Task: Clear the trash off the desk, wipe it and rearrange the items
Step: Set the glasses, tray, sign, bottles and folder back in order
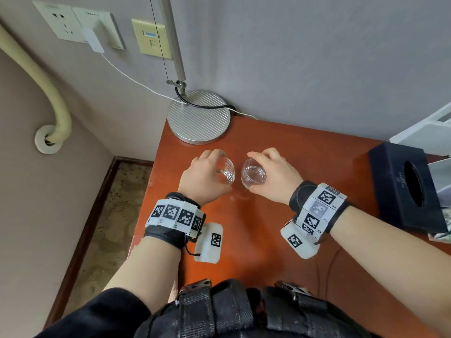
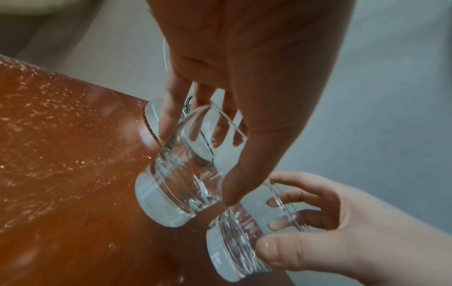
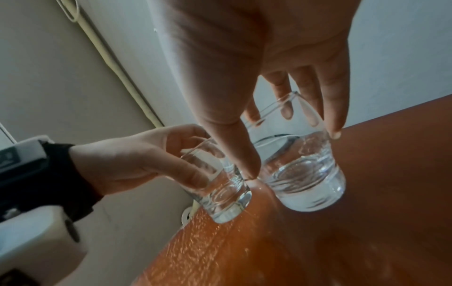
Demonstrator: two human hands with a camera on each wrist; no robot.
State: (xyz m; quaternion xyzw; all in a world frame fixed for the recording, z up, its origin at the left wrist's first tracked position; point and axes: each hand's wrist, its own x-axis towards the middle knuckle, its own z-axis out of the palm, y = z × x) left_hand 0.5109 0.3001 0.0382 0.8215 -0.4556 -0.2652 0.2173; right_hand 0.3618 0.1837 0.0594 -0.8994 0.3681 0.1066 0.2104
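1. Reddish-brown wood makes up the desk [image 1: 280, 147] top, seen from above, with a person's two bare forearms reaching over it side by side.
2. The left hand [image 1: 200, 178] curls its fingers and thumb round a clear glass tumbler [image 1: 225, 170], gripping it from above near the rim.
3. The right hand [image 1: 274, 175] grips a second clear tumbler [image 1: 253, 173] in the same way, thumb on the near side and fingers on the far side.
4. The two tumblers are just beside each other between the hands, with a narrow gap separating them.
5. In the left wrist view, the left-held tumbler [image 2: 181, 174] has its thick base on the wood; the base of the other tumbler [image 2: 244, 241] is at the surface too, though contact is hard to judge.
6. Both tumblers look empty.
7. Just beyond the left grip, at the desk's far corner, stands the round ribbed metal base of a lamp [image 1: 199, 118], its pole rising along the grey wall.
8. Well to the outside of the right grip sits a dark blue tissue box [image 1: 402, 189] with an oval opening.
9. Each wrist wears a black strap [image 1: 166, 236] carrying white blocks printed with black square codes.
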